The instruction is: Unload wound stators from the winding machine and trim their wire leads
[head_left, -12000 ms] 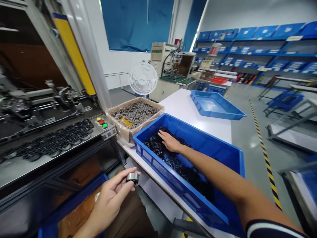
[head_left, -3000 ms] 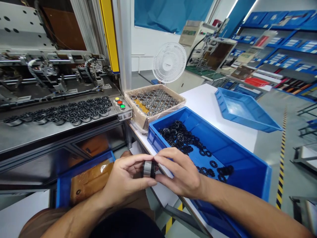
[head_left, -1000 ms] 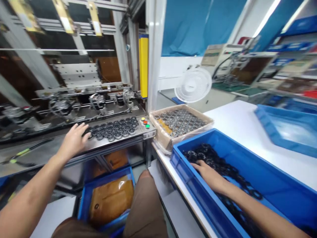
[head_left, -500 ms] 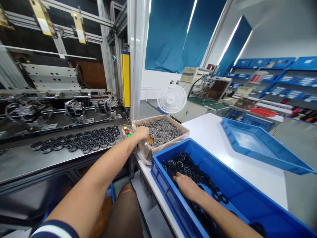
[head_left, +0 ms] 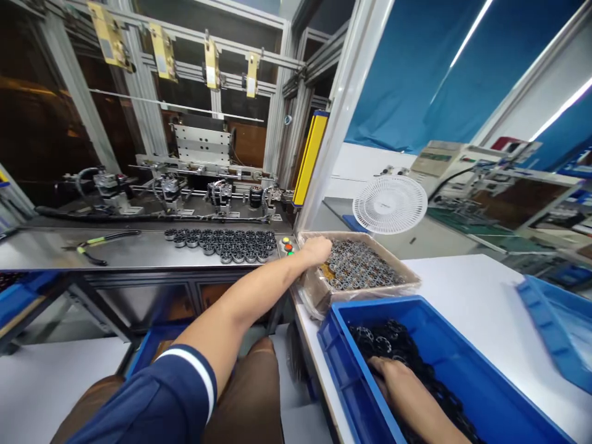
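My left hand (head_left: 318, 250) is at the left side of a plastic-lined cardboard box (head_left: 409, 279). Its fingers are curled; whatever they hold is hidden. Small round metal parts (head_left: 363, 264) lie packed in that box, with a yellowish patch beside my hand. My right hand (head_left: 393, 374) reaches down into a deep blue bin (head_left: 467, 342), close to its left wall. Around it lie black ring-shaped parts (head_left: 419, 364). The right fingers bend down among them, their tips out of sight, so I cannot make out what is in them.
Rows of black-and-silver round parts (head_left: 226, 243) stand on the machine's metal ledge, near coloured push buttons (head_left: 287, 248). Pliers (head_left: 99, 245) lie further left. A yellow light-curtain bar (head_left: 311, 159) rises by the frame post. Beyond the box are a white fan (head_left: 390, 205) and another blue tray (head_left: 555, 327).
My view has swung left, so the scene sits further right and more of the machine shows. The left hand remains at the box; the right hand remains in the bin, nearer its left wall.
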`<action>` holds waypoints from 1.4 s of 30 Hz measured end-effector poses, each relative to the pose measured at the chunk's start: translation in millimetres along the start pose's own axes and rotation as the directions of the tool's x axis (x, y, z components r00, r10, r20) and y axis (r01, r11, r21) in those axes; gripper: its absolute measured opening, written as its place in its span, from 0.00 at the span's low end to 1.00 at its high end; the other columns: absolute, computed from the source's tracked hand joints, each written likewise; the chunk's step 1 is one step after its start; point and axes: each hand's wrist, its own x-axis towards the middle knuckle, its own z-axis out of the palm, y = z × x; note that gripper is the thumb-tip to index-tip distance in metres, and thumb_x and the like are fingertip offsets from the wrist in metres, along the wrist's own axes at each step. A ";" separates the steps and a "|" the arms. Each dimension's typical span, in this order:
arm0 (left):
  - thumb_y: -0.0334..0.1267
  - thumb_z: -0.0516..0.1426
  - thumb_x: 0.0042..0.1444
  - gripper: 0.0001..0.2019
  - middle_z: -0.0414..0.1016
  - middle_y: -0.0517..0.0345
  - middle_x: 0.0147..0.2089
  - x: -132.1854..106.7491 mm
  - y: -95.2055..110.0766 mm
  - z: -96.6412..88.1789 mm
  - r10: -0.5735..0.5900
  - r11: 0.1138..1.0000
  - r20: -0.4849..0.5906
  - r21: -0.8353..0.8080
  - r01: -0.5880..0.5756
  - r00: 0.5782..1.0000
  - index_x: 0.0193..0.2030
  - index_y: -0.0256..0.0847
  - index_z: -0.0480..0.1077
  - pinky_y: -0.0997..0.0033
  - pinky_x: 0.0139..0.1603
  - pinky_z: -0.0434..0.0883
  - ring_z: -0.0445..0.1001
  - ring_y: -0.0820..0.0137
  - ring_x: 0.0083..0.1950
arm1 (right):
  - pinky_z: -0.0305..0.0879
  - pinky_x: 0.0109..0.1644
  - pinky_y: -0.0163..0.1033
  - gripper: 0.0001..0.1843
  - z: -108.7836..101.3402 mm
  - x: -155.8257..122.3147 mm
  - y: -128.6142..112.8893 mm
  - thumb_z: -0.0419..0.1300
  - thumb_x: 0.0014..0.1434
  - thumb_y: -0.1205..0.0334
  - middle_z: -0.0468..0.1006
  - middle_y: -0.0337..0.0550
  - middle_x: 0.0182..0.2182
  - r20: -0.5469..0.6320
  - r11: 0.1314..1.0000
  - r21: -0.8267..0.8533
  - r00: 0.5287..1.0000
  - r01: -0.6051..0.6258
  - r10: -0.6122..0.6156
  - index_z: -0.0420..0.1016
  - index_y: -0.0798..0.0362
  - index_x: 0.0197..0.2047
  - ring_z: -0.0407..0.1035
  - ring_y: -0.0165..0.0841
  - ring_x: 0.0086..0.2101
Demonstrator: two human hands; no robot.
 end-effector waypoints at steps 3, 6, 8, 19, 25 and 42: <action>0.41 0.55 0.64 0.14 0.75 0.50 0.50 -49.1 3.4 5.6 -0.028 0.954 -0.141 -0.299 -0.016 0.990 0.53 0.36 0.69 0.58 0.46 0.76 0.76 0.65 0.46 | 0.73 0.44 0.45 0.15 -10.5 -2.3 -3.6 0.49 0.60 0.68 0.80 0.53 0.36 -0.327 0.999 0.031 0.945 0.038 -0.026 0.79 0.55 0.38 0.77 0.42 0.37; 0.39 0.54 0.65 0.14 0.78 0.47 0.44 -121.1 13.1 21.1 0.008 0.830 -0.184 -0.547 -0.109 0.983 0.52 0.30 0.69 0.66 0.45 0.76 0.78 0.68 0.43 | 0.72 0.40 0.42 0.11 -32.6 -20.2 -35.8 0.54 0.63 0.64 0.75 0.50 0.38 -0.681 0.979 0.102 0.730 0.179 -0.063 0.77 0.55 0.43 0.74 0.36 0.33; 0.41 0.62 0.58 0.23 0.76 0.44 0.48 -168.1 19.9 31.3 0.026 0.737 -0.185 -0.660 -0.143 0.982 0.57 0.32 0.66 0.67 0.47 0.75 0.78 0.66 0.46 | 0.71 0.37 0.38 0.10 -47.0 -37.9 -67.9 0.57 0.62 0.68 0.73 0.47 0.38 -0.770 0.930 0.149 0.630 0.335 -0.104 0.75 0.54 0.46 0.71 0.32 0.32; 0.29 0.72 0.38 0.28 0.79 0.52 0.47 -239.5 49.9 53.3 0.004 0.069 0.125 -0.990 0.125 0.992 0.49 0.45 0.77 0.73 0.40 0.76 0.78 0.69 0.39 | 0.74 0.38 0.41 0.14 -48.6 -69.4 -133.3 0.59 0.57 0.77 0.76 0.48 0.35 -0.804 0.735 0.269 0.565 0.623 -0.186 0.72 0.55 0.46 0.72 0.34 0.36; 0.29 0.72 0.38 0.26 0.82 0.53 0.43 -238.7 58.4 54.5 0.036 -0.040 0.155 -0.987 0.157 0.987 0.48 0.42 0.78 0.73 0.44 0.77 0.80 0.67 0.43 | 0.72 0.37 0.41 0.15 -50.8 -70.5 -129.8 0.59 0.56 0.76 0.74 0.48 0.36 -0.780 0.710 0.293 0.590 0.640 -0.210 0.72 0.56 0.47 0.70 0.34 0.36; 0.26 0.72 0.37 0.24 0.84 0.53 0.41 -239.5 66.1 55.4 -0.035 -0.023 0.033 -0.999 0.032 0.999 0.45 0.40 0.78 0.72 0.44 0.79 0.83 0.64 0.41 | 0.76 0.43 0.44 0.25 -43.3 -68.7 -126.9 0.61 0.56 0.72 0.75 0.53 0.42 -0.769 0.755 0.016 0.491 0.655 -0.410 0.66 0.56 0.57 0.72 0.39 0.44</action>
